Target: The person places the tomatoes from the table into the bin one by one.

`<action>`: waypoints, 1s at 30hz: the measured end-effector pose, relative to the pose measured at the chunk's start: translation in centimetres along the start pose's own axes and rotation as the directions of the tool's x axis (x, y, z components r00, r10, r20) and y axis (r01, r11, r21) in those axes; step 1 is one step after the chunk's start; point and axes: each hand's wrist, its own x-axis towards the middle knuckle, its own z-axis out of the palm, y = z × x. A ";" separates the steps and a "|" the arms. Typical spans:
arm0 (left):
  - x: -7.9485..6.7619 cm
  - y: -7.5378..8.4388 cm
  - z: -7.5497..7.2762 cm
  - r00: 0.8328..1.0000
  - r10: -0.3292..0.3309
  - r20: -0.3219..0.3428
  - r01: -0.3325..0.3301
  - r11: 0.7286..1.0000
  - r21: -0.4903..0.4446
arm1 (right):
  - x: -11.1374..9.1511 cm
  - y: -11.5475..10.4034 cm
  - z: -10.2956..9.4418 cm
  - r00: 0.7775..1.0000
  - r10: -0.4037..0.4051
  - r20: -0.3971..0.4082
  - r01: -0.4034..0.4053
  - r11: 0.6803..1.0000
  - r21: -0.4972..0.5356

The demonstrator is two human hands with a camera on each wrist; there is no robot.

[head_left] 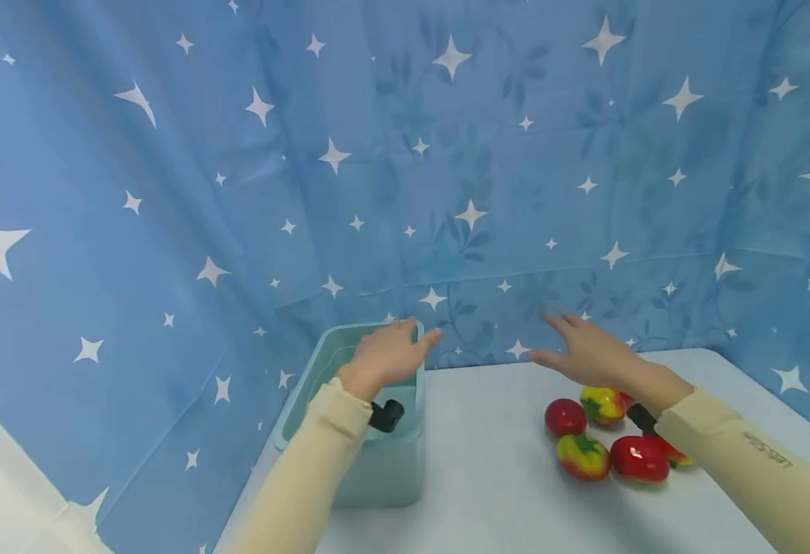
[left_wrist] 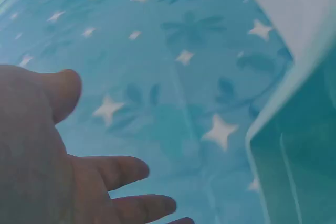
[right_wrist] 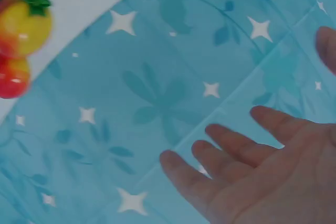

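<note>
My left hand (head_left: 392,354) hovers over the pale teal bin (head_left: 380,481), its fingers extended and nothing in its grasp. In the left wrist view the spread fingers (left_wrist: 123,172) show beside the bin's rim. My right hand (head_left: 588,352) is raised beyond a cluster of fake fruit, also holding nothing. The right wrist view shows its fingers (right_wrist: 236,148) apart and nearly straight. Below that hand lie a round red fruit (head_left: 565,418), a yellow-red one with a green leafy top (head_left: 584,457), a glossy red one (head_left: 640,459) and another yellow-red one (head_left: 601,405). My right forearm partly hides others.
A white table (head_left: 481,454) carries the bin on its left and the fruit on its right. Behind and to the left hangs a blue curtain (head_left: 501,154) with white stars, close to the table's back edge. Each wrist wears a black camera mount (head_left: 387,416).
</note>
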 end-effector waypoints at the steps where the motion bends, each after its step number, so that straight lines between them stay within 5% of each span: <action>1: -0.7 -0.8 -0.5 1.000 0.001 -0.008 -0.001 1.000 -0.023 | -0.5 0.5 0.2 1.000 0.001 -0.007 0.000 1.000 0.004; 8: -6.3 -8.8 -2.1 0.993 -0.088 -0.085 0.077 0.989 -0.124 | -4.2 4.1 2.5 0.999 0.053 0.003 -0.053 0.997 0.060; 15: -9.3 -15.1 1.6 0.966 -0.202 -0.163 0.169 0.966 -0.198 | -7.2 7.3 4.2 0.980 0.148 0.130 -0.156 0.986 0.060; 22: -10.1 -17.4 5.6 0.935 -0.289 -0.204 0.203 0.911 -0.358 | -8.4 8.2 7.7 0.985 0.101 0.138 -0.111 0.991 0.068; 30: -9.7 -17.5 7.3 0.907 -0.333 -0.258 0.173 0.853 -0.493 | -8.6 7.1 11.4 0.994 0.061 0.093 -0.064 0.998 0.024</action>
